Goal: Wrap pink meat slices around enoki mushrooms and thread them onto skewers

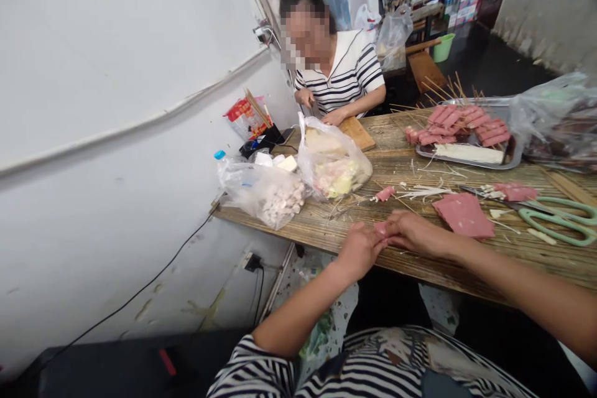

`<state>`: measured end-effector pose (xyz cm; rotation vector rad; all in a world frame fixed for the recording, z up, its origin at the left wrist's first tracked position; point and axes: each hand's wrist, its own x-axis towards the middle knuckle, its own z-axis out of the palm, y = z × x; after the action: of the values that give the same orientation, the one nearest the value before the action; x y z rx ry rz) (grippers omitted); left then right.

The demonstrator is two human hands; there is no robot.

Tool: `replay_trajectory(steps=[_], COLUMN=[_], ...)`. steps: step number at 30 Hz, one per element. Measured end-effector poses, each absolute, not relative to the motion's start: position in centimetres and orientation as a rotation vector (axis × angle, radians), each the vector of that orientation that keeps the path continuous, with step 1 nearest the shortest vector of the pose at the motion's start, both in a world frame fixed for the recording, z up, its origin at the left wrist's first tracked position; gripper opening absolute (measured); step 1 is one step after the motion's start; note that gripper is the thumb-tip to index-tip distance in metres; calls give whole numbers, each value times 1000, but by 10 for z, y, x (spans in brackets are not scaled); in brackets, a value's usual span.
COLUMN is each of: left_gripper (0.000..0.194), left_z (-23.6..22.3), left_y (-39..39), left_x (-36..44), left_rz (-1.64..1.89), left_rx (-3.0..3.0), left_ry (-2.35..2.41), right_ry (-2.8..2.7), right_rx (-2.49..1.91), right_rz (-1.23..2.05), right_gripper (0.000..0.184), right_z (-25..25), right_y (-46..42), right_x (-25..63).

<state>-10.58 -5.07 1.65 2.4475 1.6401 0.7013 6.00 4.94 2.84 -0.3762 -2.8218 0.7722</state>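
Note:
At the near edge of the wooden table, my left hand [359, 250] and my right hand [413, 231] meet, fingers closed on a small pink meat slice [381, 228]. Most of that slice is hidden by the fingers. To the right of my right hand lies a stack of square pink meat slices [464, 214]. Just beyond my hands is a finished-looking meat roll [385, 193] with pale ends. Loose white enoki mushrooms [425, 191] are strewn beside it. Green-handled scissors [559, 214] rest at the right, next to more rolled meat [515, 191].
A metal tray [513, 152] holds skewered meat rolls [459, 121]. Plastic bags of food [333, 165] and mushrooms [282, 202] stand at the left. Across the table [392, 165], a person in a striped top [342, 74] works over a cutting board [358, 134]. A plastic bag [564, 124] sits far right.

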Motion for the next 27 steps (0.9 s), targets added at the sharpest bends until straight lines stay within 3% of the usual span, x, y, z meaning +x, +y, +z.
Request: replay_trajectory(steps=[9,17,23,27], left_gripper=[24,15,19,20], left_z=[25,32,31,36], left_y=[-30,-27,-29,-39], left_x=[-112,-112,-113,-108], left_rz=[551,461,481,546], left_rx=[2318,2195,2175,2180], left_ry=[1540,1584,1587,1660], right_ry=[-2811,-2759,-2775,-2869], right_rx=[-506,-351,-393,-433], right_rz=[773,234,527,784], right_gripper=[29,27,41,33], right_z=[31,8,16,31], right_y=[52,35,44,59], right_x=[64,72,67,60])
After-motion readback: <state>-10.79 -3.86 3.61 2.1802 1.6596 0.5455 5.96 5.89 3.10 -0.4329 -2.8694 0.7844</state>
